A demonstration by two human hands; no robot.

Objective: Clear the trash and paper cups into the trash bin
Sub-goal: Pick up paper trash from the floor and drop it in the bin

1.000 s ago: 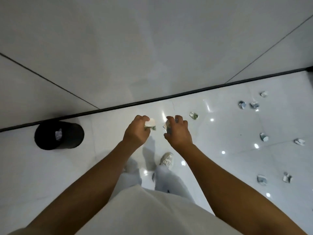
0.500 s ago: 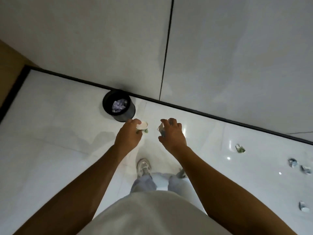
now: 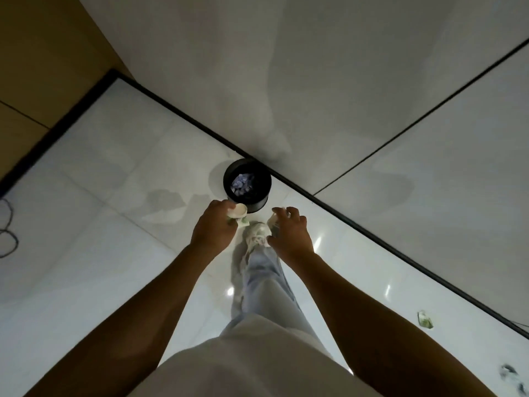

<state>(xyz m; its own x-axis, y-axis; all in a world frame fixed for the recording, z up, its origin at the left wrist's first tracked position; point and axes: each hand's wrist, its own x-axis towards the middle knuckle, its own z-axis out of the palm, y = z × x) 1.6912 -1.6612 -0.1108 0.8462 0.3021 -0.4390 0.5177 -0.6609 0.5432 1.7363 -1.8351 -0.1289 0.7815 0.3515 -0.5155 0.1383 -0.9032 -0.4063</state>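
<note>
The glossy white floor (image 3: 86,196) carried a black trash bin (image 3: 247,186) at twelve o'clock. My left hand (image 3: 213,229) gripped a paper cup (image 3: 239,212); my right hand (image 3: 289,230) curled its fingers round crumpled trash (image 3: 273,222).

The scene is dimly lit and a grey cast is laid over everything; small bright glints are thrown back by the glossy floor (image 3: 86,179) just right of the right hand (image 3: 290,234) and nearer the body below it; soft shadows are cast on the wall (image 3: 286,67) beyond the two hands and on the tiles to the left of the left hand (image 3: 213,230); straight lines are bent by the wide lens toward the edges; slight motion blur is seen at the left border; the forearms are rendered dark, almost without detail.
</note>
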